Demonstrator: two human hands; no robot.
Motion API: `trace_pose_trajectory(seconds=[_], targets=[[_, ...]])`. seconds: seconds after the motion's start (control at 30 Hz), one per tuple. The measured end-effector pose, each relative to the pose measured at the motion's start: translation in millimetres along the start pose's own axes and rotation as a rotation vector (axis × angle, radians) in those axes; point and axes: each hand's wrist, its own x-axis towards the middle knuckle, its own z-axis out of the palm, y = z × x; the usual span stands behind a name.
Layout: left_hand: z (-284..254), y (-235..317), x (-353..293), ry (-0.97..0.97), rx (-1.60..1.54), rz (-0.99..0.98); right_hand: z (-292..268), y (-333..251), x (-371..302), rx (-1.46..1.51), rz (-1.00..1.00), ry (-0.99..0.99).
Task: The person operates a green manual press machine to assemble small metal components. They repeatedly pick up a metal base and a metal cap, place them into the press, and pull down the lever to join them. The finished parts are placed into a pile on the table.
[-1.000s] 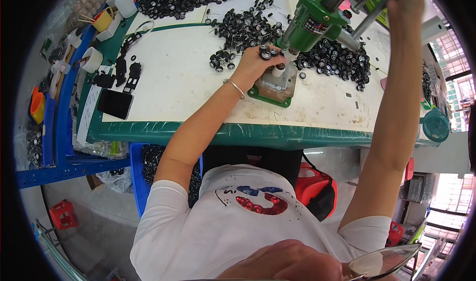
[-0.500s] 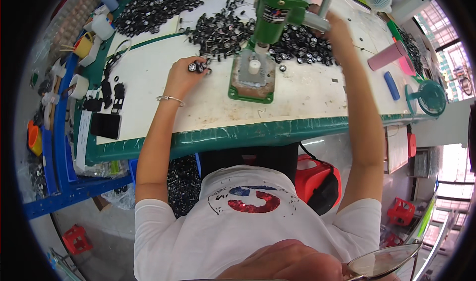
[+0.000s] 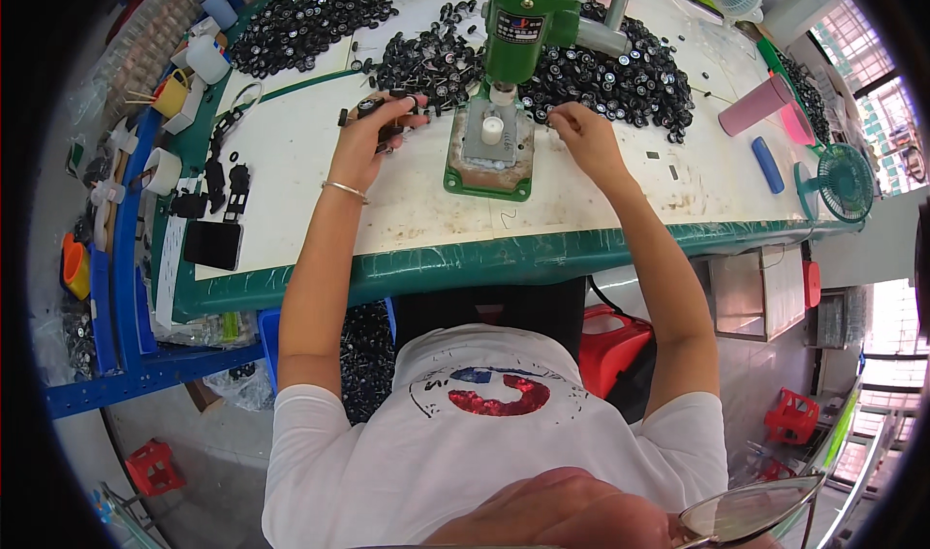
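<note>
**Small black wheels at the green press**

Upper centre of the frame: the left hand (image 3: 373, 128) pinches a short axle carrying small black wheels (image 3: 380, 106), beside the green press (image 3: 504, 55). The right hand (image 3: 581, 128), fingers curled, touches the heap of black wheels (image 3: 620, 70); whether it grips one cannot be told.

The press (image 3: 518, 26) looked like glossy green painted metal; the tabletop (image 3: 291, 162) was matt and scuffed, the small black wheels (image 3: 620, 75) shiny plastic (apparently).
</note>
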Motion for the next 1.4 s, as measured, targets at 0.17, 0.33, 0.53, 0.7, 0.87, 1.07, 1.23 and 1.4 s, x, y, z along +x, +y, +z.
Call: trace_pose_trajectory(seconds=[0.17,0.33,0.53,0.7,0.87,1.07,1.23,1.4], targets=[[19,-7,-4,-0.066,-0.374,-0.234,5,-55,5,0.536,0.174,-0.135],[36,-14,-7,-0.067,-0.279,-0.134,26,-71,9,0.405,0.163,-0.206],[40,-21,-4,-0.083,-0.031,0.025,38,-72,4,0.437,0.149,-0.166],[60,-14,-9,-0.078,0.299,0.131,26,-64,6,0.683,0.301,-0.058],[65,-35,8,-0.081,0.343,0.310,-30,-65,26,0.697,0.205,0.143],[76,-33,15,-0.072,0.266,0.276,-110,-97,73,0.930,-0.012,0.260],[84,-31,14,-0.110,0.088,0.277,-161,-166,139,0.923,-0.178,0.207],[78,-27,17,-0.186,0.126,0.231,-182,-187,199,0.894,-0.146,0.122]])
